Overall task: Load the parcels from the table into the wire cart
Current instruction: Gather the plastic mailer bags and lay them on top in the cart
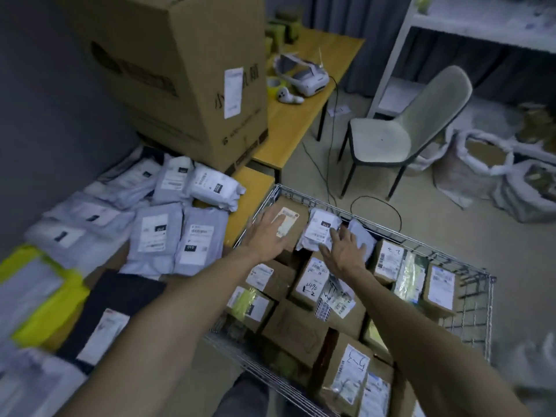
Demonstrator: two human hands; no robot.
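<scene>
- The left hand [264,233] is held flat, its fingers [269,219] straight and spread and gripping nothing. It is over a brown cardboard box with a pale label [290,224] in the far left corner of the silver wire cart [477,311]. Motion blur hides whether the palm touches the box.
- The right hand [346,255] lies on a white plastic mailer bag with a black-and-white label [319,231]. Its fingers are stretched out across the bag's near side, not curled round it.
- That bag is inside the cart at the far side, resting on top of the boxes, just right of the labelled box under the left hand. A second pale plastic bag [362,236] sits just beside it against the far wire wall.
- The rest of the cart is packed side by side with small brown cardboard parcels bearing white shipping labels [313,275].
- Left of the cart, more parcels lie on the yellow wooden counter [252,191]:
  - two grey plastic mailers [156,236] lying side by side
  - a plump white plastic parcel [215,188] behind them
  - a flat black parcel [120,293] and a yellow mailer [48,311] nearer the camera
- A large brown cardboard carton [180,70] stands on the counter behind the mailers, with a white headset [304,76] beyond it.
- A pale upholstered chair with dark legs [400,136] stands on the floor beyond the cart.
</scene>
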